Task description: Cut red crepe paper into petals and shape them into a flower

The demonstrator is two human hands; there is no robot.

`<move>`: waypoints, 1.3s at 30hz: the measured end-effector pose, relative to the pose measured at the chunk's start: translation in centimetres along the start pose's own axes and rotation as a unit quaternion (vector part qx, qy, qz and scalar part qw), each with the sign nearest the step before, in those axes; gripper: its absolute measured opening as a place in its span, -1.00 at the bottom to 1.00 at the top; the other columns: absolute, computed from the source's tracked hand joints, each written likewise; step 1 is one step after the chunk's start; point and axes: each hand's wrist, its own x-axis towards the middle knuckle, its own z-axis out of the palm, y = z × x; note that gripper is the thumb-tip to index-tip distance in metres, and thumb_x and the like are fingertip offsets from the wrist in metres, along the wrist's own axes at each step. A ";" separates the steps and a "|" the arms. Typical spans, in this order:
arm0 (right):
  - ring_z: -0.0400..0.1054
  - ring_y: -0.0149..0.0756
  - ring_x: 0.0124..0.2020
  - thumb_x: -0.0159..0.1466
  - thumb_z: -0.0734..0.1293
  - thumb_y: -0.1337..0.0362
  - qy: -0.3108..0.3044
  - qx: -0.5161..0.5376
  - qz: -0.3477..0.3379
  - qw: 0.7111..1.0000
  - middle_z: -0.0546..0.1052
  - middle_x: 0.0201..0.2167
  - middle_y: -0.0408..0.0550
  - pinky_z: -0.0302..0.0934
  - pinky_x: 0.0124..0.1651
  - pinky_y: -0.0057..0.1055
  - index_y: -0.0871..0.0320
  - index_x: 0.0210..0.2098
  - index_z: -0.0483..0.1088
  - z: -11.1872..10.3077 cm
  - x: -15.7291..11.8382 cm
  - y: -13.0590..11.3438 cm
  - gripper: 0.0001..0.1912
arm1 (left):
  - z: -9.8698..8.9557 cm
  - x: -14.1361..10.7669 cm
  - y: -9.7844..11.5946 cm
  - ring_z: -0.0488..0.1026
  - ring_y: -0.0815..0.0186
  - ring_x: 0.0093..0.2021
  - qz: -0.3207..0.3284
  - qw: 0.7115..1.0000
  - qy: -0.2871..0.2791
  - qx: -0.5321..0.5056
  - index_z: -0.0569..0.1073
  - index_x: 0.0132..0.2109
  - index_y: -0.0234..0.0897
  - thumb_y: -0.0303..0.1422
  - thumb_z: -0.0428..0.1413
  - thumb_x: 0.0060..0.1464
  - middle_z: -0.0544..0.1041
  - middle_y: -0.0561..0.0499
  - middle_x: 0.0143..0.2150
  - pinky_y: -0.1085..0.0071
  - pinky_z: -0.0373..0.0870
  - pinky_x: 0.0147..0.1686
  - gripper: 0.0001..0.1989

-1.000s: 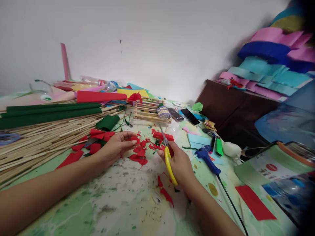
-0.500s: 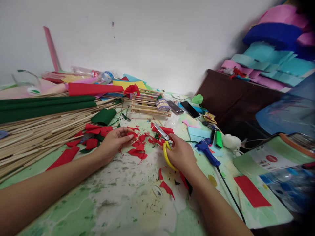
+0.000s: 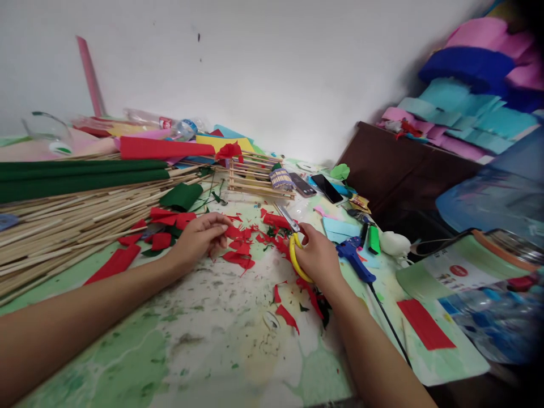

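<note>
My right hand (image 3: pixel 317 254) is closed around the yellow handles of a pair of scissors (image 3: pixel 296 246). Their metal blades point up and to the left over the table, looking nearly together. My left hand (image 3: pixel 207 237) has its thumb and fingers pinched together on a small piece of red paper (image 3: pixel 232 232), which overlaps other red scraps behind it. Between the two hands lie many cut red scraps (image 3: pixel 238 258) with bits of dark green. More red and dark scraps (image 3: pixel 312 297) lie beneath my right wrist.
Thin wooden sticks (image 3: pixel 85 224) and a green paper roll (image 3: pixel 85 175) fill the left side. A stick frame (image 3: pixel 255 180) and two phones (image 3: pixel 326 188) lie at the back. On the right are a blue glue gun (image 3: pixel 356 258), a red strip (image 3: pixel 426 324) and a green container (image 3: pixel 442 269).
The scissors and my right hand have shifted slightly right, away from my left hand. My left hand has moved slightly up, its pinch kept. The whole view has tilted a little.
</note>
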 end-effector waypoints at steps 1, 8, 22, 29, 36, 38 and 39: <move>0.39 -0.21 -0.28 0.18 0.26 0.08 -0.003 -0.005 0.000 1.000 0.53 -0.26 -0.09 0.06 -0.37 -0.43 0.03 0.00 0.33 0.1 0.0 0.0 -0.59 | -0.2 0.1 0.4 0.28 0.41 -0.75 0.004 1.000 0.002 0.005 0.44 -0.36 -0.24 -0.37 0.14 -0.09 0.40 0.14 -0.74 0.54 0.13 -0.74 -0.92; 0.40 -0.22 -0.29 0.18 0.24 0.16 -0.009 0.009 -0.010 1.000 0.55 -0.25 -0.10 0.01 -0.41 -0.44 0.02 -0.06 0.36 0.2 -0.2 -0.1 -0.67 | -4.1 1.0 5.3 0.17 0.47 -0.79 -0.130 0.970 -0.159 0.131 0.57 -0.41 -0.26 -0.42 0.22 -0.21 0.55 -0.06 -0.54 0.50 0.00 -0.81 -0.89; 0.39 -0.20 -0.31 0.18 0.23 0.11 -0.015 0.006 -0.022 1.000 0.55 -0.29 -0.07 -0.02 -0.43 -0.44 0.04 -0.05 0.36 0.3 -0.4 -0.2 -0.64 | -3.4 0.4 4.1 0.43 0.24 -0.56 0.052 0.866 -0.252 0.430 0.56 -0.53 -0.19 -0.35 0.24 -0.24 0.54 0.01 -0.56 0.49 0.21 -0.61 -0.97; 0.39 -0.23 -0.31 0.15 0.25 0.13 0.006 0.015 -0.017 1.000 0.54 -0.24 -0.11 -0.01 -0.42 -0.45 0.00 -0.04 0.35 0.2 -0.1 0.4 -0.63 | -1.7 -0.4 2.8 0.43 0.22 -0.40 0.030 0.767 -0.294 0.569 0.49 -0.38 -0.24 -0.32 0.08 -0.05 0.54 -0.03 -0.37 0.44 0.23 -0.45 -0.87; 0.36 -0.24 -0.36 0.15 0.25 0.13 0.017 0.018 -0.025 0.999 0.53 -0.33 -0.11 -0.04 -0.45 -0.45 0.01 -0.09 0.36 0.7 0.1 0.7 -0.67 | -2.1 0.1 3.0 0.38 0.24 -0.43 0.050 0.768 -0.322 0.552 0.46 -0.42 -0.25 -0.27 -0.02 0.08 0.48 -0.01 -0.44 0.43 0.19 -0.44 -0.77; 0.35 -0.25 -0.38 0.15 0.25 0.11 0.020 0.023 -0.029 0.999 0.52 -0.35 -0.11 -0.04 -0.46 -0.45 0.01 -0.09 0.36 0.7 0.0 0.6 -0.66 | -2.3 0.4 2.8 0.35 0.26 -0.46 0.052 0.778 -0.320 0.539 0.45 -0.45 -0.26 -0.26 -0.02 0.08 0.46 0.00 -0.48 0.44 0.17 -0.46 -0.74; 0.35 -0.25 -0.38 0.15 0.25 0.10 0.022 0.028 -0.032 0.999 0.52 -0.36 -0.12 -0.04 -0.46 -0.45 0.01 -0.09 0.37 0.7 0.0 0.5 -0.66 | -2.5 0.6 2.6 0.33 0.27 -0.48 0.052 0.785 -0.318 0.530 0.45 -0.47 -0.26 -0.26 -0.02 0.08 0.44 0.01 -0.50 0.44 0.16 -0.47 -0.74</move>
